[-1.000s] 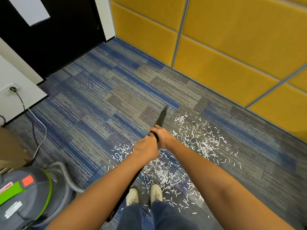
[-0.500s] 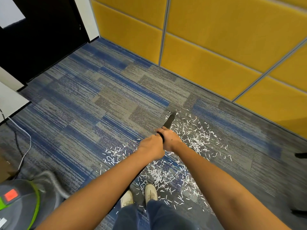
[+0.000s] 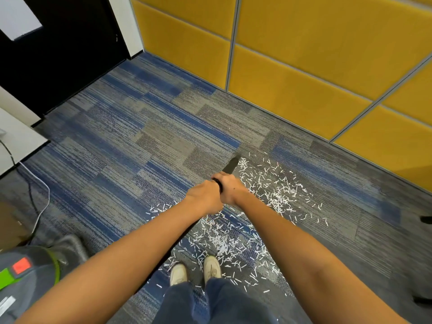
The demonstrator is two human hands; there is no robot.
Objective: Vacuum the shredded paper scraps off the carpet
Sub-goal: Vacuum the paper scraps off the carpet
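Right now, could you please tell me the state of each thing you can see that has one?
left hand, grips the wand behind the right hand.
right hand, grips the wand further forward.
wand, tilted down, tip low beside the scraps.
paper scraps, scattered on the carpet, not yet picked up.
vacuum cleaner, stands upright at the left; on or off unclear.
door, appears shut.

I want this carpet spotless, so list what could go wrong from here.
Paper scraps lie around the shoes; a step may tread them into the carpet.
The narrow nozzle, held by left hand and right hand, sits at the scatter's edge; thin passes may miss strays.
A cable lies near the vacuum canister; dragging the canister could snag it.
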